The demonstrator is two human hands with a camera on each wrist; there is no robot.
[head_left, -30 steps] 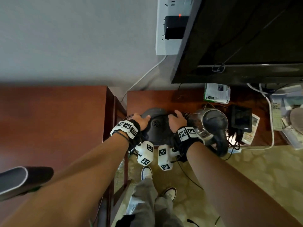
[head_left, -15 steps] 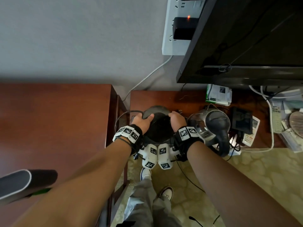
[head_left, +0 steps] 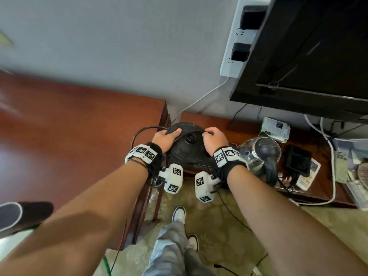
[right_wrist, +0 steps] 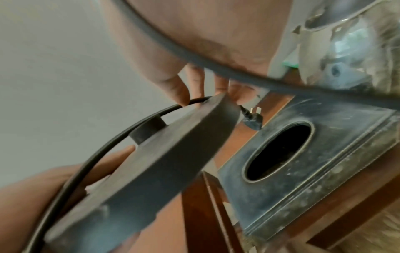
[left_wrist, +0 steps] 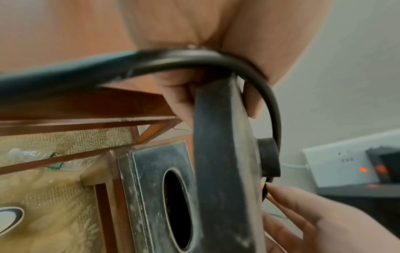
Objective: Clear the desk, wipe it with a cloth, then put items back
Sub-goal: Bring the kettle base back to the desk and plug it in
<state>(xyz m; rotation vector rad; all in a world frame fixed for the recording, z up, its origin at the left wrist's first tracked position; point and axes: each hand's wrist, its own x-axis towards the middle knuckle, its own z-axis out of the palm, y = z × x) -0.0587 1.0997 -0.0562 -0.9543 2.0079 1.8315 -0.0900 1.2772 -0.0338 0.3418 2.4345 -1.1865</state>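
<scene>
Head view, centre of frame. Left hand (head_left: 163, 139): fingers (head_left: 176, 132) curled over the left rim of a round black kettle base (head_left: 189, 147), thumb on its top face. Right hand (head_left: 215, 139): fingers (head_left: 209, 131) clenched over the right rim of the same base. The base is held between both hands, tilted, above the near left end of the lower tabletop (head_left: 219, 124).

Left wrist view: the base (left_wrist: 223, 154) seen edge-on, dusty, with the left hand's fingers (left_wrist: 181, 101) wrapped round its rim at the upper centre of the frame. A black cord (left_wrist: 270, 102) loops over the rim.

Right wrist view: the right hand's fingers (right_wrist: 194, 82) grasp the far edge of the base (right_wrist: 151, 162); the cord's plug (right_wrist: 252, 119) hangs just past that edge. Below lies a dark, dusty tissue box (right_wrist: 303, 162) with an oval opening, on the tabletop.

Outward, head view:
- glass kettle (head_left: 260, 154), black handle, just right of the right hand;
- small black device (head_left: 297, 160) and a white remote (head_left: 307, 176), right of the kettle;
- folded leaflet (head_left: 275, 128), toward the wall;
- white cable (head_left: 332, 170) at the right of the frame;
- wall power strip (head_left: 233, 54), upper right, with black adapters;
- dark television (head_left: 318, 56), upper right;
- higher wooden tabletop (head_left: 79, 126), left of the frame.
</scene>
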